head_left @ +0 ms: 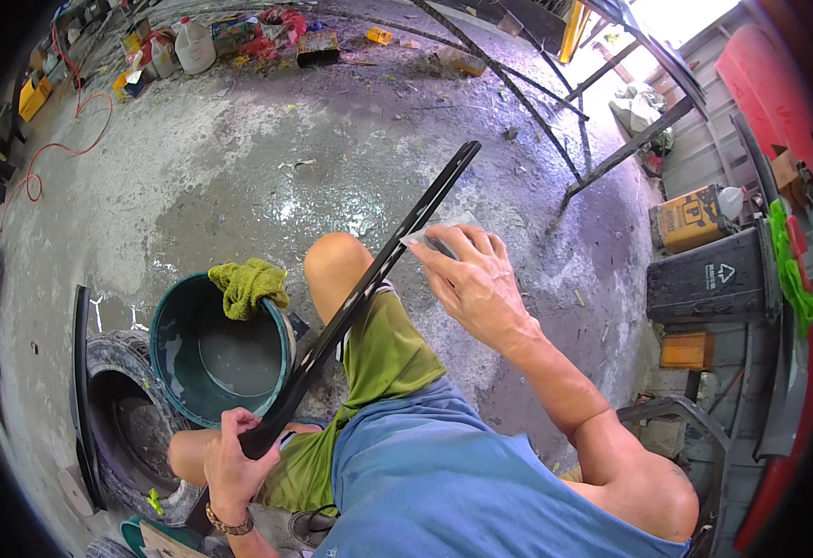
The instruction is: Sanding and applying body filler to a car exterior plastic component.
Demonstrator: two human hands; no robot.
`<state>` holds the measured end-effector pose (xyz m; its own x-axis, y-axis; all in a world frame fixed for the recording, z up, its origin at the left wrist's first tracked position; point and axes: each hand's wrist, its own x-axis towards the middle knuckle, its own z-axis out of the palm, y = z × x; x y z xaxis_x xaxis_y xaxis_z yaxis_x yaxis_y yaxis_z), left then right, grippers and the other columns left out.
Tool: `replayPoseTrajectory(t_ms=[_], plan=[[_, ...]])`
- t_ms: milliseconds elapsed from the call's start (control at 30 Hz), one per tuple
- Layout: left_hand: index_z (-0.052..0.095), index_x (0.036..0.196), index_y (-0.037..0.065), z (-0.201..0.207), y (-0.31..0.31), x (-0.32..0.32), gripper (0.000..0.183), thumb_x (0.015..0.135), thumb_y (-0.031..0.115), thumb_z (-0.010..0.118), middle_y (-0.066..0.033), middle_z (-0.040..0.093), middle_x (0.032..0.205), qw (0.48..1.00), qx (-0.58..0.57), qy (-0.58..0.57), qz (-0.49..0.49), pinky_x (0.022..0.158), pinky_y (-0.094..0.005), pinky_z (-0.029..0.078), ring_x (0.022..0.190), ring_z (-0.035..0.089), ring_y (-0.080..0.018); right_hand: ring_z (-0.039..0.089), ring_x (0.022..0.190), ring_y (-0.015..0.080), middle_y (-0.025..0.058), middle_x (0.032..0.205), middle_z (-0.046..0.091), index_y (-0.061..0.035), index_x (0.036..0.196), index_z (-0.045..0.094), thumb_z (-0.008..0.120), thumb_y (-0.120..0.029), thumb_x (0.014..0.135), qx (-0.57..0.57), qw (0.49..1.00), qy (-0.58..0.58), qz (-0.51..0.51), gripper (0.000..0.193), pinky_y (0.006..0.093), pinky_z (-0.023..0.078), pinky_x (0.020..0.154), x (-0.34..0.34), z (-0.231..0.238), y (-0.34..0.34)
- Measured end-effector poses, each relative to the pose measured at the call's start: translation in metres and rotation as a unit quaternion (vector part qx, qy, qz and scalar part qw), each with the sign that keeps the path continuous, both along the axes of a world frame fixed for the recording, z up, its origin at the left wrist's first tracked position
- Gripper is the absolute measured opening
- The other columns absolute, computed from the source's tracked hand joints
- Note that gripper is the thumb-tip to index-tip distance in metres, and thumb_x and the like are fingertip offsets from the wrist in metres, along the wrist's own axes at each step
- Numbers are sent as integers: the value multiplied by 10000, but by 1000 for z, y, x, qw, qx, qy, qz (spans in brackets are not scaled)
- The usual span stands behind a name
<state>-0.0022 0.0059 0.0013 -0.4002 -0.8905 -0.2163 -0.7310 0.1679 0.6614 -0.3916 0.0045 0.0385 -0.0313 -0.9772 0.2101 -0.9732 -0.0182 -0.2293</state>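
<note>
A long, narrow black trim strip (332, 332) slants across my legs, its far end pointing up and to the right. Light specks or slots show along its length. Its near end sits in my left hand (232, 462), fingers closed round it. Farther along, my right hand (476, 279) pinches a thin, pale grey folded sheet (442, 226) against the strip's edge. The sheet looks like sandpaper, though its surface is too small to tell. Left of my knee stands a dark green bucket (289, 367) with cloudy water inside. An olive-green cloth (246, 286) hangs over its rim.
A tyre (109, 352) lies beside the bucket, near another black strip (82, 400). Jugs (194, 46) and litter line the back of the wet concrete floor (332, 167). A metal frame (569, 191) stands far right, with a dark bin (708, 286) and yellow container (692, 219) nearer.
</note>
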Motion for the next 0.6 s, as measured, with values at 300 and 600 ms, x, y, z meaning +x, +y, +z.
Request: replayPoseTrajectory(t_ms=[300,600], plan=[[509,1112,80,0,-1,0,544,700,207,840,-120,724,941,1000,-3,6,0,724,-405,538,880,711,-311,498,1191,273,50,1239,558,-165,1264,633,666,-169,865,4,1000,7,19,400,579,377,973,1,-2,2],[501,1098,52,5,-2,-4,516,690,121,809,-143,715,921,1000,3,6,12,786,-369,522,899,703,-300,493,1194,279,54,1249,549,-174,1267,624,667,-160,861,-5,999,31,16,408,576,373,969,5,-10,9]])
